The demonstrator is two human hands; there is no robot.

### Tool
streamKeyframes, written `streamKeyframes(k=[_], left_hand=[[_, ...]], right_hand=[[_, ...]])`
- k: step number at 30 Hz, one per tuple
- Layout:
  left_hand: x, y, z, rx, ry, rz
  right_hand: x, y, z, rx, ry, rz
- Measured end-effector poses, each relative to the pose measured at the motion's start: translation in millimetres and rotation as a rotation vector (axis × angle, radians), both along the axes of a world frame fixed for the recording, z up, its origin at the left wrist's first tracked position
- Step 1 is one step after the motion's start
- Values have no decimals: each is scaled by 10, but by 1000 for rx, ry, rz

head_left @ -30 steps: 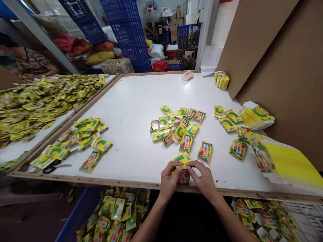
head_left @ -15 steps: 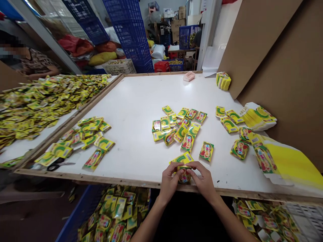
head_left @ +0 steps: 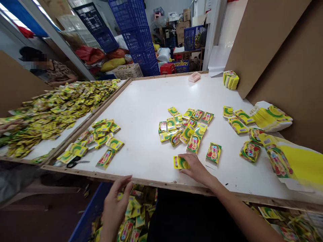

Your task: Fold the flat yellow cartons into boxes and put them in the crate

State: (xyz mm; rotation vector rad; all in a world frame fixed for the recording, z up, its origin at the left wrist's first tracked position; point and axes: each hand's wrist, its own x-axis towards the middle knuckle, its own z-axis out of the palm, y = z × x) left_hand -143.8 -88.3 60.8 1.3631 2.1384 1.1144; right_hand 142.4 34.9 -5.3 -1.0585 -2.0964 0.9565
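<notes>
So the little packet [head_left: 177, 162] is lying near the bottom middle of the frame, mostly yellow with some green, plus a bit of pinkish-red print on its left end. Right hand [head_left: 193, 167] reaches in from the lower right, fingers on the far edge, thumb on the near one, pinching the right part of it. Left hand [head_left: 116, 201] is lower and further left, fingers loosely curled, thumb well apart, holding nothing, fingertips by the wooden rim [head_left: 161, 183]; a blue crate [head_left: 86, 215] is below. That rim runs just below the packet. White tabletop [head_left: 143, 144] stretches left toward the scissors [head_left: 72, 163], and a packet cluster [head_left: 188, 133] sits close above.
</notes>
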Motion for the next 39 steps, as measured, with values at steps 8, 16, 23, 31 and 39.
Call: streamKeyframes(k=[8,16,23,31,39], left_hand=[[1442,654,-586,61,-741,-459],[1499,736,-665,-18,-725,-583],[1624,860,-656,95,-733,-558],[1633,903,-625,98,-662,-597],[1702,901,-608,84,-660,-474]], right_hand=[[92,-330,-144,-366,594,-251],[290,-382,-121,-212,471,-354],[276,-313,-132,-93,379,-347],[310,-332,-104,-17,427,-315],[274,-338,-67,-57,378,-427]])
